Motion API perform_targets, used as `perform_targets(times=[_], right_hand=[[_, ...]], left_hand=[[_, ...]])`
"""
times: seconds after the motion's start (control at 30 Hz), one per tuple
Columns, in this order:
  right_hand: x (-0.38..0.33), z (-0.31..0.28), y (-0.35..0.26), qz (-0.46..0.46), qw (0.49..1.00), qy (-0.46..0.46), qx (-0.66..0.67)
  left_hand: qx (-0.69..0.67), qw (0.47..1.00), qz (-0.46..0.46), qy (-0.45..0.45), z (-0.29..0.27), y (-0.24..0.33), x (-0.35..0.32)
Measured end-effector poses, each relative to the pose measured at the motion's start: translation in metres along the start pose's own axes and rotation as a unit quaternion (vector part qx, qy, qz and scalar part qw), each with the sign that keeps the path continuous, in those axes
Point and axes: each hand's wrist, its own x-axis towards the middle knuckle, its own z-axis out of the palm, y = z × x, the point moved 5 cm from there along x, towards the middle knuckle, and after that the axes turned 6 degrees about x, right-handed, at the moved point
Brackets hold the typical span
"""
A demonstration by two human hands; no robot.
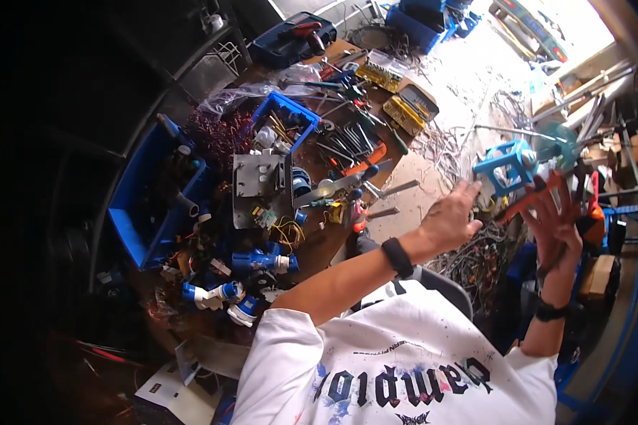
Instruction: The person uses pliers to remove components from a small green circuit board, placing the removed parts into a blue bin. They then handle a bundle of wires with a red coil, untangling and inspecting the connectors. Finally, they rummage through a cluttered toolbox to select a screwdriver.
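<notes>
Both arms are raised and stretched toward 2 o'clock in the head view. The left hand (pixel 452 218) is open, the palm turned down, the fingers spread and pointing toward 1 o'clock; the thumb points to 3 o'clock. A black band sits on the left wrist (pixel 398 256). The left forearm runs from the white short sleeve at 7 o'clock up to the hand. The right hand (pixel 556 221) is lifted higher, at 3 o'clock of the left one, with fingers curled upward. The right wrist (pixel 550 309) also carries a dark band, and the forearm stands almost vertical.
</notes>
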Motion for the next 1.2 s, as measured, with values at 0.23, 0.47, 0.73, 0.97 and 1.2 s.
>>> perform_targets(times=[0.23,0.47,0.73,0.97,1.2], right_hand=[[0.000,-0.010,0.020,0.034,0.999,0.015,0.000],[0.054,0.035,0.078,0.124,0.989,-0.082,0.000],[0.079,0.129,0.138,0.265,0.951,-0.159,-0.020],[0.082,0.162,0.174,0.314,0.917,-0.229,-0.086],[0.089,0.167,0.211,0.387,0.875,-0.275,-0.091]], left_hand=[[-0.151,0.944,-0.156,0.247,-0.153,-0.082,-0.088],[0.136,0.735,-0.346,0.566,-0.215,-0.243,-0.294],[-0.175,0.685,-0.467,0.531,-0.152,-0.353,-0.308],[-0.334,0.641,-0.399,0.564,-0.145,-0.364,-0.297],[-0.352,0.683,-0.354,0.533,-0.151,-0.338,-0.288]])
